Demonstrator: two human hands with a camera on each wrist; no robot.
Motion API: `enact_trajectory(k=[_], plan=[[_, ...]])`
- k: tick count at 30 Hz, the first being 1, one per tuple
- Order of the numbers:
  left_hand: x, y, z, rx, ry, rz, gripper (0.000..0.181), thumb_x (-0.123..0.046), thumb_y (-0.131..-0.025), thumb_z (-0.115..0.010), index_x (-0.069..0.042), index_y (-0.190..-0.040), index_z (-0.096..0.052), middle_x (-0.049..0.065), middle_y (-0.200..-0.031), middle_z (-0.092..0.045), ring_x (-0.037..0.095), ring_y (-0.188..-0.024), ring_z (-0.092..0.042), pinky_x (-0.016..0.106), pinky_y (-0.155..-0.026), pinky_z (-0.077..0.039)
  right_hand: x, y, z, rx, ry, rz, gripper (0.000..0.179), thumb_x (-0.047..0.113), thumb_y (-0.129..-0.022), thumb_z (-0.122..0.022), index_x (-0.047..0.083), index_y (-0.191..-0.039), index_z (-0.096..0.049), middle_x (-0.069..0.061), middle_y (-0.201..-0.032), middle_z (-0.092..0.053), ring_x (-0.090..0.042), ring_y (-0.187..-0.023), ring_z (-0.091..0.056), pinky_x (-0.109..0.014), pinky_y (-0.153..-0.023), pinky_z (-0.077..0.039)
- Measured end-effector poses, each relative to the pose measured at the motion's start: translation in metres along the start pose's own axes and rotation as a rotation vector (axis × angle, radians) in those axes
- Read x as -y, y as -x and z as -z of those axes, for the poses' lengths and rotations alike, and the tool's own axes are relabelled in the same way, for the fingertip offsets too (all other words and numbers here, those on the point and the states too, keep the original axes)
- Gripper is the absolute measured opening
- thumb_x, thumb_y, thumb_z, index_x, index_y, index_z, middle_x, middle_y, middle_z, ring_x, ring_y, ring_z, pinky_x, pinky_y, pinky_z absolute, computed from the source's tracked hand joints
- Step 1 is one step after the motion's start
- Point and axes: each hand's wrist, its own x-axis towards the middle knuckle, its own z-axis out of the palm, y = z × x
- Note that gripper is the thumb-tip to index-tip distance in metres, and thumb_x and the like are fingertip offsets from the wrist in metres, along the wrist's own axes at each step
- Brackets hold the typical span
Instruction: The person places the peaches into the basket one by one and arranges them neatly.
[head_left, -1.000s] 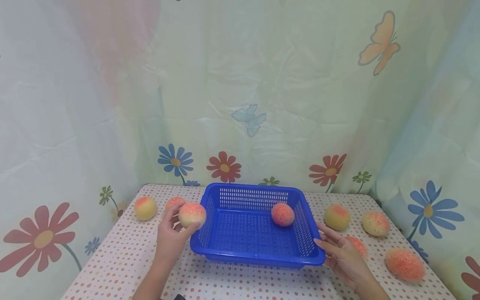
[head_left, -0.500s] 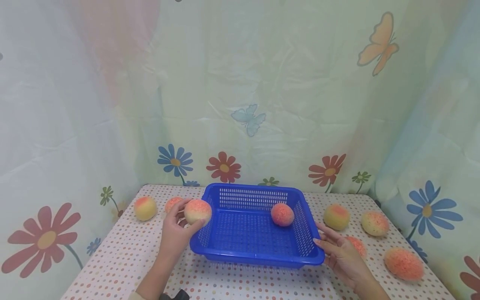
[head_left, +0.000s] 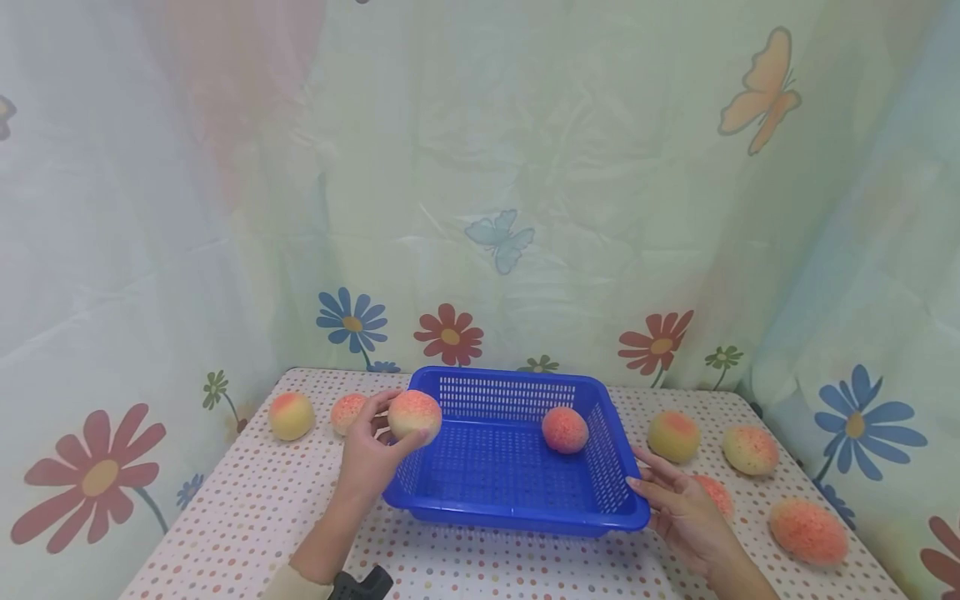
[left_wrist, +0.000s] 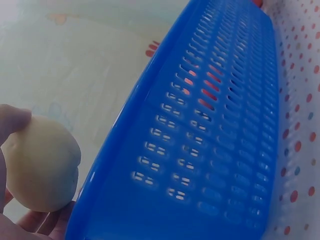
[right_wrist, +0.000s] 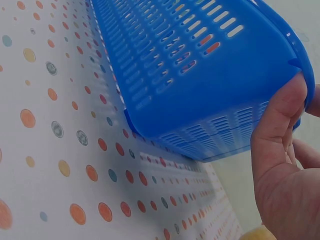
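My left hand (head_left: pixel 372 457) holds a peach (head_left: pixel 415 415), pale yellow with a red-flushed top, up at the left rim of a blue plastic basket (head_left: pixel 517 514). In the left wrist view the thumb and fingers sit round the pale underside of this peach (left_wrist: pixel 44 167), beside the basket's slotted wall (left_wrist: pixel 165 200). A redder peach (head_left: pixel 565 430) lies inside the basket, toward its right end. With thumb and fingers, my right hand (head_left: pixel 690 517) pinches the basket's right rim; the right wrist view has the thumb (right_wrist: pixel 280 115) against the outside just under the lip.
On the dotted tablecloth (head_left: pixel 450 567), a yellow peach (head_left: pixel 291 417) and a pinkish one (head_left: pixel 347 412) lie left of the basket. Several more stand on the right, among them a yellow one (head_left: pixel 673 435) and a large red one (head_left: pixel 808 531). A flowered curtain (head_left: pixel 585 275) hangs behind.
My left hand has carried its peach to the right, from outside the basket to over its left rim. The right hand and the basket have stayed in place.
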Motion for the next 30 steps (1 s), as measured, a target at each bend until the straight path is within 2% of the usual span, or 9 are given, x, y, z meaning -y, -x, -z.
enact_trajectory(k=[5,9,14,23,30], plan=[[-0.005,-0.006,-0.007,0.010,0.008,-0.008,0.075,-0.025,-0.081,-0.088,-0.016,-0.146,-0.052,0.006,-0.137,-0.060,0.026,-0.119,-0.059,0.045,-0.102,-0.057,-0.001,0.000,0.000,-0.003,0.009,-0.001,0.062,0.018,-0.101,-0.065,0.026,-0.156,-0.039,0.004,-0.115,-0.069,-0.016,-0.105,-0.073,-0.037,-0.092,-0.062],[-0.009,-0.010,-0.013,0.022,0.014,-0.003,0.072,-0.026,-0.081,-0.088,-0.019,-0.143,-0.054,0.007,-0.133,-0.061,0.027,-0.116,-0.061,0.046,-0.103,-0.056,-0.001,-0.001,0.001,-0.011,0.016,0.000,0.058,0.018,-0.101,-0.065,0.029,-0.153,-0.043,0.004,-0.112,-0.067,-0.016,-0.103,-0.072,-0.036,-0.091,-0.062],[-0.013,-0.016,-0.020,0.047,0.047,-0.007,0.066,-0.027,-0.083,-0.086,-0.019,-0.141,-0.056,0.010,-0.134,-0.061,0.028,-0.121,-0.062,0.046,-0.103,-0.056,-0.003,-0.001,0.001,-0.006,-0.002,-0.008,0.054,0.018,-0.101,-0.066,0.032,-0.149,-0.046,0.004,-0.111,-0.066,-0.015,-0.103,-0.072,-0.036,-0.091,-0.062],[-0.019,-0.025,-0.032,0.089,0.071,0.017,0.065,-0.031,-0.081,-0.088,-0.023,-0.138,-0.058,0.008,-0.133,-0.061,0.027,-0.118,-0.064,0.042,-0.096,-0.060,-0.003,-0.002,0.001,-0.012,-0.010,-0.015,0.067,0.018,-0.101,-0.065,0.025,-0.159,-0.034,0.004,-0.116,-0.069,-0.017,-0.107,-0.072,-0.038,-0.093,-0.061],[-0.024,-0.031,-0.041,0.099,0.088,0.026,0.064,-0.031,-0.080,-0.088,-0.023,-0.137,-0.060,0.008,-0.132,-0.062,0.029,-0.116,-0.065,0.043,-0.093,-0.061,-0.002,-0.002,0.001,0.003,-0.014,-0.016,0.068,0.017,-0.102,-0.064,0.024,-0.161,-0.031,0.003,-0.117,-0.069,-0.017,-0.108,-0.072,-0.038,-0.093,-0.061]])
